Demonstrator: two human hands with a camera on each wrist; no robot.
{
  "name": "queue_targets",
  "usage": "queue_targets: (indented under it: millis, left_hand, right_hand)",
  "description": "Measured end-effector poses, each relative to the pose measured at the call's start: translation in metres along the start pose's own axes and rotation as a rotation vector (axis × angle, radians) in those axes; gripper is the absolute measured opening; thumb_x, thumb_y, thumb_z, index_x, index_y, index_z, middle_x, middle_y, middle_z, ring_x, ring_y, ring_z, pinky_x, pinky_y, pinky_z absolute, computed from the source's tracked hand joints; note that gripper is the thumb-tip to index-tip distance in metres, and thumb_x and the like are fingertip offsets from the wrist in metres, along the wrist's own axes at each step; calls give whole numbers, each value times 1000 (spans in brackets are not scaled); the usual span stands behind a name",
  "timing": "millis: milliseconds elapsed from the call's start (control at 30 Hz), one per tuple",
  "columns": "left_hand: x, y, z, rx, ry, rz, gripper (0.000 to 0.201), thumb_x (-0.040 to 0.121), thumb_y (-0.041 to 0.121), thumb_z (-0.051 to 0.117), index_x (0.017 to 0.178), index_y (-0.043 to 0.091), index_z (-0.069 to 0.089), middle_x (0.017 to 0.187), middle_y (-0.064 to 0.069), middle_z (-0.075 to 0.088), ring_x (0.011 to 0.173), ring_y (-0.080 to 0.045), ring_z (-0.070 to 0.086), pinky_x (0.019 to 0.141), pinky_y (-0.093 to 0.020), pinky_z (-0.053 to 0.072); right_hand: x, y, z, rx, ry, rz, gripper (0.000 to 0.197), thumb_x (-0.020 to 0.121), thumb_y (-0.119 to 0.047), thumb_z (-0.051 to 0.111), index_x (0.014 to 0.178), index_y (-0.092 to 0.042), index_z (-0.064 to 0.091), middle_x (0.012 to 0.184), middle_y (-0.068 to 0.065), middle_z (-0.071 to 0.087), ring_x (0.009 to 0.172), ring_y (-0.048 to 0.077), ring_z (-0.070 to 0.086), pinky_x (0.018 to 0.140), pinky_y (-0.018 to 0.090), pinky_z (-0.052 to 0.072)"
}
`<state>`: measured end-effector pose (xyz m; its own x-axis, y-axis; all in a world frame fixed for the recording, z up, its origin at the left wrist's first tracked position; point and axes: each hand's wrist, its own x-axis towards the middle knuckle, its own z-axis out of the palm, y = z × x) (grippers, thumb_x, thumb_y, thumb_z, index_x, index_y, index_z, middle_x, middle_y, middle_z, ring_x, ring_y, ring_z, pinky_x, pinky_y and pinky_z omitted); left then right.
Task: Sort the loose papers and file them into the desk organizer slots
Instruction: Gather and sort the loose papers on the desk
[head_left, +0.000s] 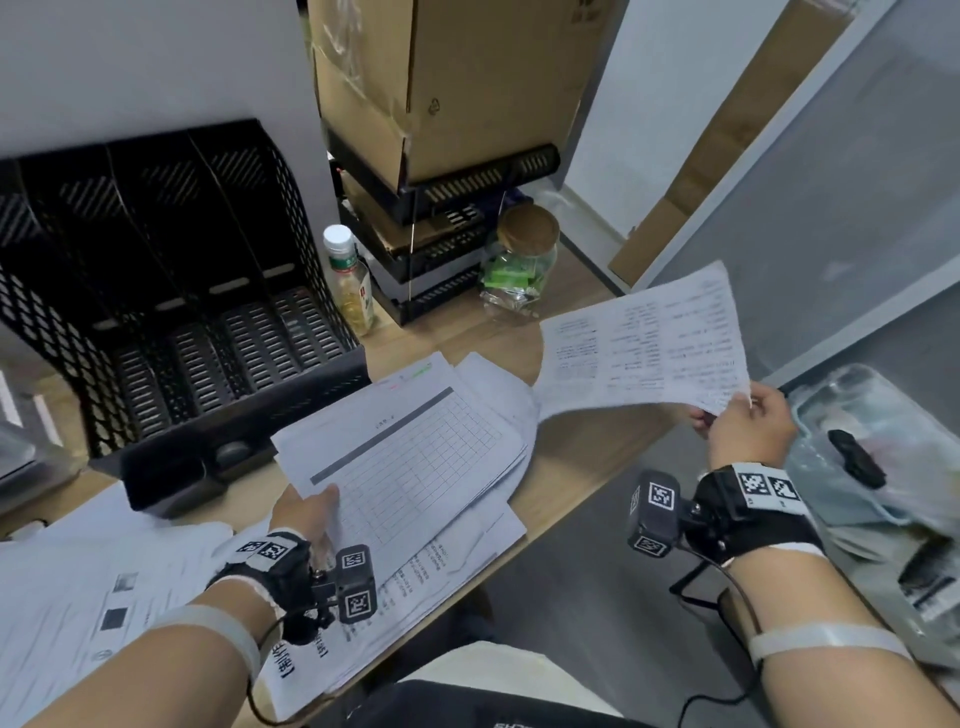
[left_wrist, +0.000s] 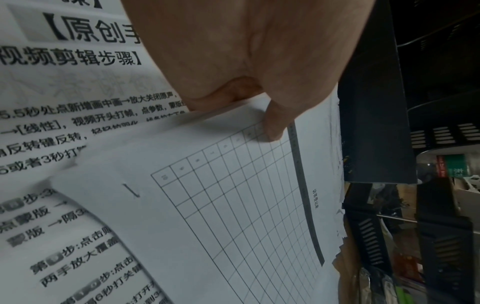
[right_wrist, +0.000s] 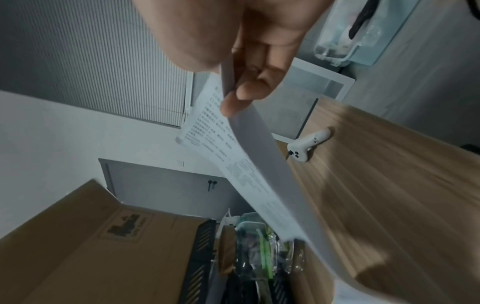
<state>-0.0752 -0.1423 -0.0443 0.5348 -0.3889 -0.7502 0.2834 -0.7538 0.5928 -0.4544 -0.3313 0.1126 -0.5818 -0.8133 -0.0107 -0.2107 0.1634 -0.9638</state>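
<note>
A black mesh desk organizer with several upright slots stands at the back left of the wooden desk. My left hand pinches the near corner of a stack of papers topped by a grid table sheet, thumb on top; in the left wrist view the thumb presses the grid sheet. My right hand holds a printed text sheet up in the air right of the stack, pinched at its near right corner. In the right wrist view, the fingers grip that sheet.
More loose printed papers lie at the near left of the desk. A small bottle, a stacked black tray rack under a cardboard box, and a cork-lidded jar stand behind. A plastic-wrapped bundle lies right.
</note>
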Motion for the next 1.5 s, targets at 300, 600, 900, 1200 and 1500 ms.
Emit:
queue_targets:
  millis: [300, 600, 900, 1200, 1500]
  left_hand:
    - [-28, 14, 13, -322, -189, -5, 18, 93, 14, 66, 111, 18, 64, 98, -17, 74, 82, -38, 70, 68, -49, 62]
    - [-46, 24, 18, -344, -386, -53, 38, 97, 51, 54, 120, 24, 66, 116, -4, 73, 99, -20, 68, 71, -36, 59]
    - [-43, 13, 19, -258, -350, 99, 34, 88, 1, 71, 117, 15, 62, 113, -8, 75, 95, -24, 75, 64, -33, 62]
    - [-23, -6, 29, -164, -333, 111, 57, 68, 27, 90, 119, 21, 66, 116, -6, 77, 102, -31, 75, 91, -53, 58]
    - [-22, 4, 30, -50, -61, 195, 22, 91, 30, 68, 100, 10, 73, 97, -13, 77, 91, -36, 73, 89, -54, 58]
  right_hand:
    - [-84, 10, 39, 207, -589, 506, 24, 95, 0, 52, 118, -7, 53, 105, 15, 72, 72, 24, 74, 55, 28, 58]
    - [-176, 40, 101, -305, -1353, 896, 40, 105, -28, 34, 95, -4, 66, 82, 7, 76, 72, 17, 71, 53, 19, 52]
    - [-139, 69, 125, -786, -1277, 56, 21, 92, -24, 55, 105, -18, 70, 103, 8, 68, 82, 20, 66, 74, 33, 53]
    - [-149, 92, 132, -1496, -1643, -408, 40, 90, -30, 42, 129, -20, 43, 135, 13, 44, 109, 34, 53, 88, 37, 47]
    - [-105, 86, 156, -911, -1407, -136, 43, 87, -21, 62, 129, -22, 56, 134, 5, 56, 119, 21, 56, 102, 32, 45]
